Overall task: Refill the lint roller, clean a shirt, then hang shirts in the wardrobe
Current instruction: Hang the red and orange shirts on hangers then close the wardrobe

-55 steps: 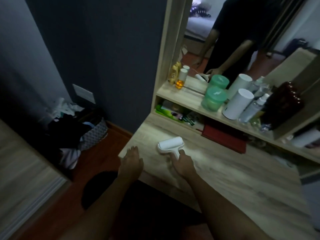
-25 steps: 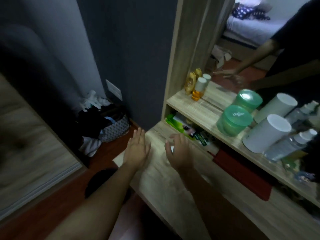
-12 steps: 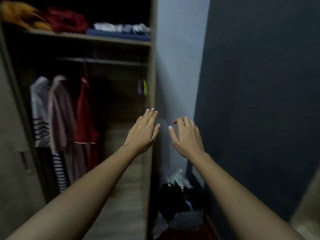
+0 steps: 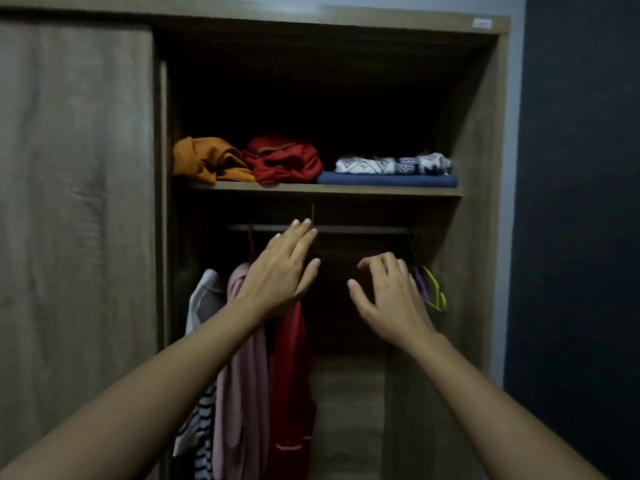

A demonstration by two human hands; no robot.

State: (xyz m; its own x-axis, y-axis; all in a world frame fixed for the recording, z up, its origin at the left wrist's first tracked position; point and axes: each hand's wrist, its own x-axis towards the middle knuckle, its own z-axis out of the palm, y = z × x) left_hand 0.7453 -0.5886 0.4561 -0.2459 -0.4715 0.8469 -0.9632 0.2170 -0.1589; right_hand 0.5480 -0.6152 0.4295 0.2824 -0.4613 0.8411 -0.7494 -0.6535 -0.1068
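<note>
In front of the open wardrobe (image 4: 485,168) I hold both my arms stretched forward. My left hand (image 4: 277,275) is flat, with the fingers together and extended, and it has nothing in it; its fingertips reach up to the level of the hanging rail (image 4: 363,230), but I cannot tell if they touch it. My right hand (image 4: 391,299) is empty too, with the fingers loosely curled and spread, and it is just beside the empty hangers (image 4: 433,289), purple and yellow-green, at the right end of the rail.

The shirts that already hang are on the left part of the rail: a white one with dark stripes (image 4: 199,393), a pale pink one (image 4: 242,393) and a red one (image 4: 291,375). My left forearm passes in front of them. Between the red shirt and the hangers the rail is free.

On the shelf (image 4: 322,189) above the rail lie folded clothes: an orange piece (image 4: 207,161), a red piece (image 4: 284,161), and a white patterned piece (image 4: 391,164) on top of a blue one (image 4: 384,181). The sliding door (image 4: 76,202) covers the left half of the wardrobe. A small label (image 4: 482,23) sits at the top right corner of the frame, but its writing is too small to read. The lint roller is not in this view.
</note>
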